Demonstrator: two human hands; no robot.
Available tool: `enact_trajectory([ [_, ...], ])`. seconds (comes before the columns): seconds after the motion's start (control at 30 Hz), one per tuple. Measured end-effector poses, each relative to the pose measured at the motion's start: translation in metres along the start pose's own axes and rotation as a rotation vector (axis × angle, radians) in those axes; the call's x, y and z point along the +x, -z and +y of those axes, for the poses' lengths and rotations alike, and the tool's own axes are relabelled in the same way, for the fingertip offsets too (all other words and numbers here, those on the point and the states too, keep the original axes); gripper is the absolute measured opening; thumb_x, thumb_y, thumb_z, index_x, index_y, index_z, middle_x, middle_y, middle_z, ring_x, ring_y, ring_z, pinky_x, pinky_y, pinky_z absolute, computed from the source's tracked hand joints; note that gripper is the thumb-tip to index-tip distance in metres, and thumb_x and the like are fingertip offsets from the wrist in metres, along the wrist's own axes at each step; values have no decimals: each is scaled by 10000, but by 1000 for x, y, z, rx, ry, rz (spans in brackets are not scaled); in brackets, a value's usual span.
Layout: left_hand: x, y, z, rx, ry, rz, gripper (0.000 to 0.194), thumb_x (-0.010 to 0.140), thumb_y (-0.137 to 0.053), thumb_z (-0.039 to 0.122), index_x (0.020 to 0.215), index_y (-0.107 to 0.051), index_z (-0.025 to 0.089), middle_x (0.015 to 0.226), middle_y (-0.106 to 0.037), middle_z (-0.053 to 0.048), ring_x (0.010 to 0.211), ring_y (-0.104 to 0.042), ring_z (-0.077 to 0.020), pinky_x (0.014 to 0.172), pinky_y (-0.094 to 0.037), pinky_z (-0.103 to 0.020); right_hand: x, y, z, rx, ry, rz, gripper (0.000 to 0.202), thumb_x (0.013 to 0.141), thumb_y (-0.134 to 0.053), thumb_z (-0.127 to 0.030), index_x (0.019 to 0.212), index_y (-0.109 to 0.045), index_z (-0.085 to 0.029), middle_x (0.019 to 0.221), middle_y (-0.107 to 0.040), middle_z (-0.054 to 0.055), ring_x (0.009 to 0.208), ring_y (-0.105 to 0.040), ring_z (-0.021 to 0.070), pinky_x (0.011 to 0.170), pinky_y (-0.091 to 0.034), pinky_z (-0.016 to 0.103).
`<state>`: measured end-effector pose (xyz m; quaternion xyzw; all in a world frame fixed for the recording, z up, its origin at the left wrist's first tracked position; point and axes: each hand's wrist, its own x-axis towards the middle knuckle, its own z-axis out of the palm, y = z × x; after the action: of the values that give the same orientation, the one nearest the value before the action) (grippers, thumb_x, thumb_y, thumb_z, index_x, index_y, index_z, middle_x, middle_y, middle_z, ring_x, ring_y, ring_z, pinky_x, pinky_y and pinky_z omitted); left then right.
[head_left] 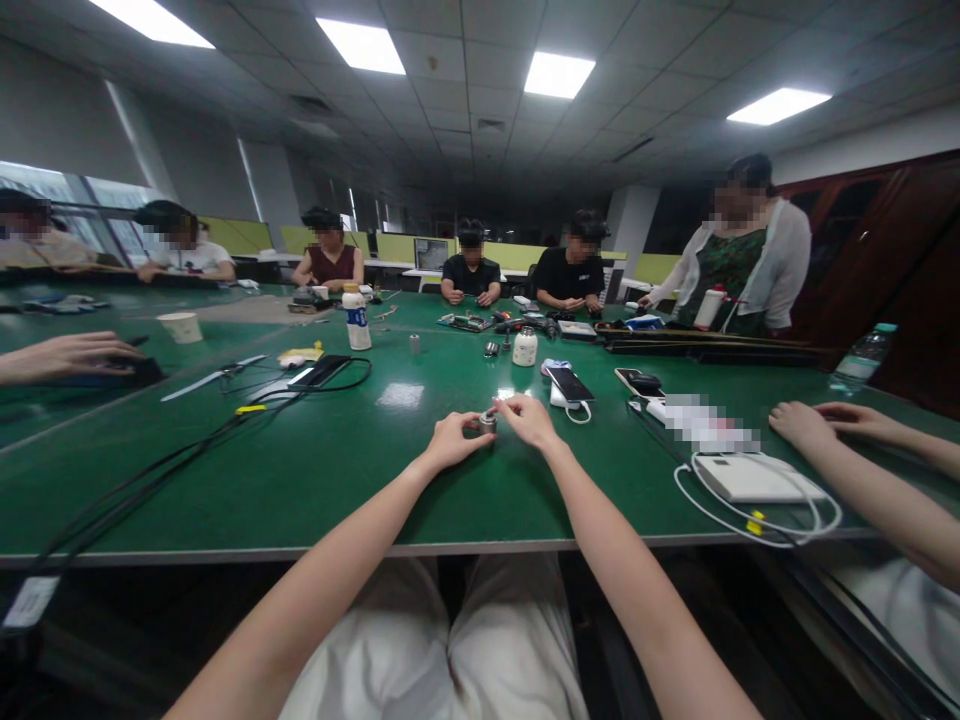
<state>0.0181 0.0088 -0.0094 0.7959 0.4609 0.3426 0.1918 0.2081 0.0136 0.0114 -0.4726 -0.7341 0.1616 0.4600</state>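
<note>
A small silvery metal cylinder [488,424] stands on the green table [420,500] in front of me. My left hand [454,440] grips its left side, with the fingers around it. My right hand [526,418] is at its upper right, thumb and fingertips pinched together at its top; whatever is between them is too small to make out. Beyond my hands stand a white jar [525,347] and a small metal part [491,349]. A phone [570,384] lies to the right, on a white object with a cable.
Black cables [172,455] run along the left beside a black device [321,372]. A white box [754,478] with looped cable lies at right, near another person's hands [836,420]. A bottle [357,318] and paper cup [181,328] stand farther off; several people sit across.
</note>
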Motion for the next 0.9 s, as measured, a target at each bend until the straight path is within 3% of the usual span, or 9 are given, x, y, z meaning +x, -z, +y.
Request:
enact_trajectory([
  [0.13, 0, 1, 1, -1, 4, -1, 454, 721, -711, 482, 1098, -700, 229, 1004, -754, -50, 993, -688, -257, 892, -509, -341, 0, 2, -6, 65, -10, 88, 289, 860, -598, -456, 881, -734, -203, 848, -706, 51, 821, -632, 189, 765, -454, 304],
  [0.23, -1, 2, 2, -1, 4, -9, 440, 722, -707, 488, 1085, -704, 240, 985, -757, -48, 968, -694, -259, 876, -515, -340, -3, -4, -12, 147, 17, 36, 264, 767, -716, -335, 1002, -696, -216, 900, -739, 36, 870, -683, 194, 838, -485, 330],
  [0.33, -1, 3, 4, 4, 10, -8, 447, 725, -702, 487, 1093, -702, 234, 995, -754, -56, 965, -694, -263, 855, -520, -333, -4, -11, -15, 211, 14, -1, 253, 735, -727, -260, 981, -689, -213, 867, -748, 36, 852, -708, 201, 838, -511, 346],
  [0.53, -2, 4, 8, 31, 17, -3, 406, 733, -709, 467, 1073, -703, 245, 984, -755, -37, 985, -682, -254, 885, -493, -345, 6, 3, -3, 291, -76, 7, 292, 726, -730, -363, 930, -612, -190, 915, -751, 73, 908, -707, 208, 836, -518, 356],
  [0.73, -2, 5, 10, 85, 32, 21, 404, 734, -709, 465, 1058, -697, 222, 980, -747, -64, 1053, -631, -283, 906, -458, -395, -2, 30, 23, 325, -232, -292, 471, 440, -879, -417, 579, -495, -181, 682, -737, 70, 734, -723, 233, 657, -550, 322],
  [0.9, -2, 5, 9, 105, 36, 19, 356, 752, -694, 447, 1026, -692, 220, 982, -748, -62, 1071, -604, -293, 910, -436, -415, -9, 34, 32, 337, -291, -396, 497, 384, -893, -409, 553, -489, -175, 673, -738, 69, 714, -721, 221, 638, -551, 312],
])
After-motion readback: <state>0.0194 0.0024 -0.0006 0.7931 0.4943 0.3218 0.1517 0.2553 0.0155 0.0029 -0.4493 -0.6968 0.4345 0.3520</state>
